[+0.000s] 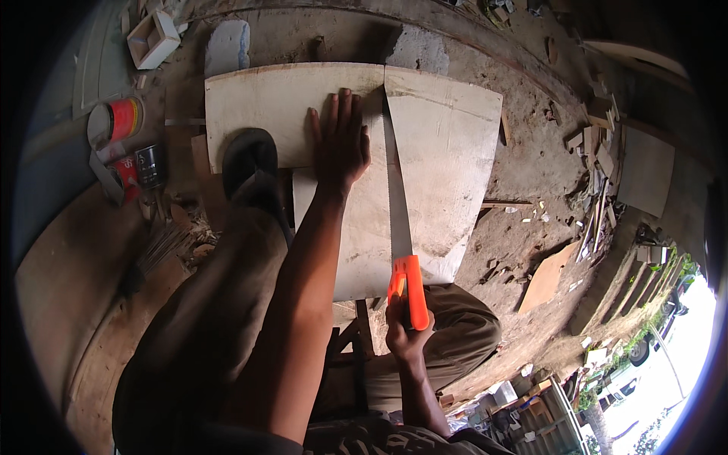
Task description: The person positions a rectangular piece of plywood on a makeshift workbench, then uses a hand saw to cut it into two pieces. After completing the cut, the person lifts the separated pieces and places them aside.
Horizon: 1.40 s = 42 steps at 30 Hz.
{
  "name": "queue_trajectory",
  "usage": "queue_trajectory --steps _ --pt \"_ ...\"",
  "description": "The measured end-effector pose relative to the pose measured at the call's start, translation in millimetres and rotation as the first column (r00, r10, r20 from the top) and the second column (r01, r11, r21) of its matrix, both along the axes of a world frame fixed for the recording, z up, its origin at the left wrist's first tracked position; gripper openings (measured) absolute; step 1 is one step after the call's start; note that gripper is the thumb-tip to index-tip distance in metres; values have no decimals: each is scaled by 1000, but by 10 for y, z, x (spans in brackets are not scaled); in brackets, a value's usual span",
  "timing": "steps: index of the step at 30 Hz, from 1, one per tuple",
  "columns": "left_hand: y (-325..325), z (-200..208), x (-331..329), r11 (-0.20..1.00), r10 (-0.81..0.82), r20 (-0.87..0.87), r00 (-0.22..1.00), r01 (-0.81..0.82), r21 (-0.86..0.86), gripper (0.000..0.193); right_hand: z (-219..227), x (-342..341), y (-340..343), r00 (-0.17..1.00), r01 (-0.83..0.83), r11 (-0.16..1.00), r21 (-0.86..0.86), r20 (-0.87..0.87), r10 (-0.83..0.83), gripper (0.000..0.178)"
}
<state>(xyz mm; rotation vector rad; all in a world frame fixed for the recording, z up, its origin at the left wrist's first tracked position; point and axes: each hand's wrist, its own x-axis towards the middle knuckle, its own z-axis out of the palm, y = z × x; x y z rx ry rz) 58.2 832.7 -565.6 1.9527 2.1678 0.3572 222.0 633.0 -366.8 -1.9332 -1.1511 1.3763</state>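
Note:
A pale wooden board lies in front of me, with a narrow cut running in from its far edge. My left hand presses flat on the board left of the cut, fingers spread and pointing away from me. Wrapped round the orange handle of a hand saw is my right hand, close to the board's near edge. The saw's long grey blade points away from me along the cut line. My left foot, in a dark shoe, rests on the board's left part.
Red and dark cans stand at the left, with a white open box beyond them. Wood offcuts are heaped at the right. A thin brown sheet lies on the dirt floor. My bent right leg is beside the board's near edge.

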Motion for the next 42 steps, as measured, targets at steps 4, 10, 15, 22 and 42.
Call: queue_trajectory --steps 4,10,15,22,42 --pt "-43 -5 9 999 -6 -6 1000 6 -54 62 -360 -264 716 997 70 992 102 -16 -69 21" --pt "24 -7 33 999 -32 -61 998 33 17 64 -1063 -232 2038 995 55 998 4 -83 -55 21" --pt "20 -5 27 999 -31 -60 998 32 8 64 -755 -330 1706 998 -63 998 24 32 63 22" --pt "28 21 42 999 -14 9 1000 14 -39 63 -157 -45 21 995 86 993 82 -63 -81 21" --pt "59 64 35 997 -14 -65 998 9 -71 61 -699 -402 1046 992 127 987 103 -22 -126 17"
